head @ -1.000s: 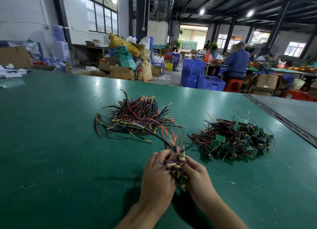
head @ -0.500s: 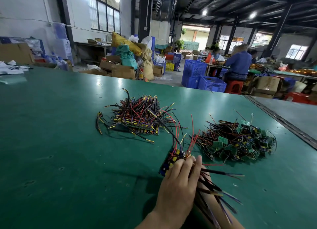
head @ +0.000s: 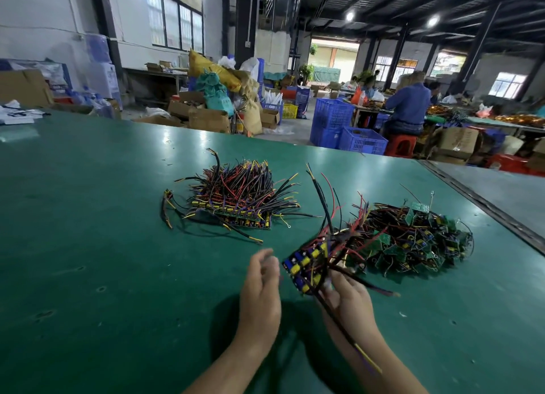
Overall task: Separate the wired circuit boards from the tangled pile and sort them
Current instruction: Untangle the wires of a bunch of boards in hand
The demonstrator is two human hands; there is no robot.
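A bunch of wired circuit boards (head: 309, 265), with blue and yellow parts and black and red wires, is gripped in my right hand (head: 349, 302) near the table's front centre. My left hand (head: 261, 290) hovers just left of the bunch, fingers apart, holding nothing. A neat stack of sorted boards (head: 239, 200) with wires fanned out lies farther back to the left. A tangled pile of green boards and wires (head: 413, 240) lies to the right, just behind the held bunch.
The green table (head: 88, 261) stretches wide to the left and front. A metal seam (head: 486, 204) runs along its right side. Beyond the far edge are blue crates (head: 348, 131), cardboard boxes and a seated person in blue (head: 408, 107).
My left hand has come off the bunch and opened. The bunch has turned so its boards face left, and its wires now stick up and down; my right hand holds it alone.
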